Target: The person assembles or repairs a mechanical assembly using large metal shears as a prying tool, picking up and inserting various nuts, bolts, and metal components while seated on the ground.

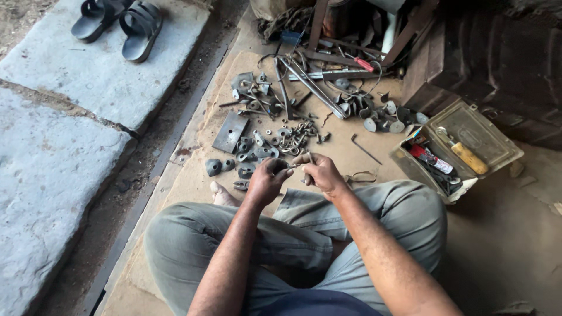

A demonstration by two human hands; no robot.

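Observation:
I sit cross-legged on a sheet of cardboard point(187, 175). My left hand point(267, 178) is curled around a small dark metal part. My right hand point(319, 171) pinches a thin metal bolt or pin whose tip meets the part in the left hand. Both hands hover just above my knees. Right beyond them lies a scatter of small metal parts point(266, 146): nuts, washers, bolts and dark brackets. A flat steel plate point(230, 132) lies to the left of that heap.
An open metal toolbox point(497, 140) with a yellow-handled tool point(468, 157) stands at the right. Long metal bars point(313, 88) and wires lie farther back. An angled hex key point(366, 149) rests on the cardboard. Stone slabs with a pair of sandals point(117, 20) are at the left.

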